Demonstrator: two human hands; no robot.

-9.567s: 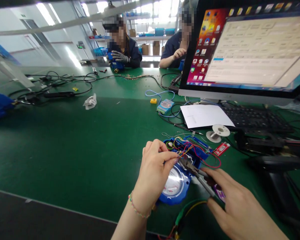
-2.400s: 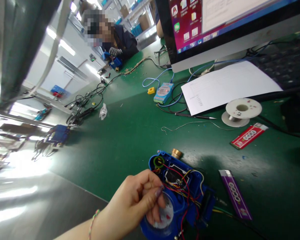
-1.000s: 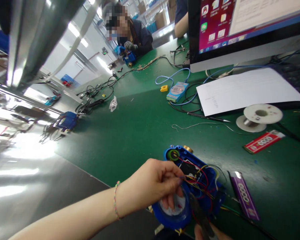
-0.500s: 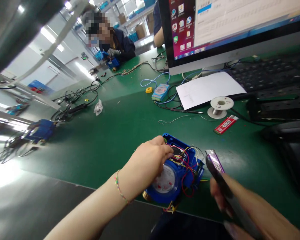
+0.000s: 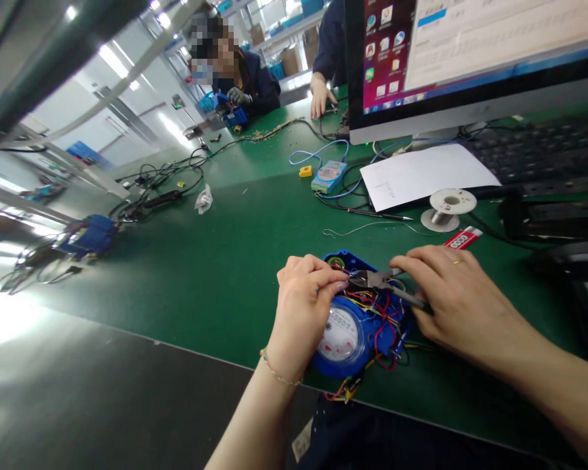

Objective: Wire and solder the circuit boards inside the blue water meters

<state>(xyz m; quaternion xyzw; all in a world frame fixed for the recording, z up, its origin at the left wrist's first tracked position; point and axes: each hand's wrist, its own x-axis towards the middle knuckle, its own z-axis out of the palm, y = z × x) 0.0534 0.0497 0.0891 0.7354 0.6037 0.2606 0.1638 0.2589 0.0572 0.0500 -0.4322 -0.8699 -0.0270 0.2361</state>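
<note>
A blue water meter (image 5: 340, 336) with a round clear dial lies at the table's front edge, its side compartment open and full of red, yellow and black wires (image 5: 385, 313). Over the compartment, my left hand (image 5: 304, 287) is closed, thumb and fingertips pinching what looks like a wire; the fingers partly hide it. My right hand (image 5: 445, 294) grips a pair of pliers (image 5: 375, 279) by the handles. Their jaws reach into the compartment, close beside my left fingertips. Whether the jaws touch a wire I cannot tell.
Behind the meter lie a solder wire spool (image 5: 441, 212), a red packet (image 5: 463, 238), a pen (image 5: 379, 215), white paper (image 5: 426, 176) and a light-blue box (image 5: 329, 176). A monitor (image 5: 470, 104) and keyboard (image 5: 529, 143) stand right. Co-workers sit across the table; cables and another blue meter (image 5: 91, 235) lie left.
My right hand has brought the pliers left, from beside the meter to over its compartment. My left hand stays at the wires, its wrist more upright. A co-worker's hand now rests on the far table.
</note>
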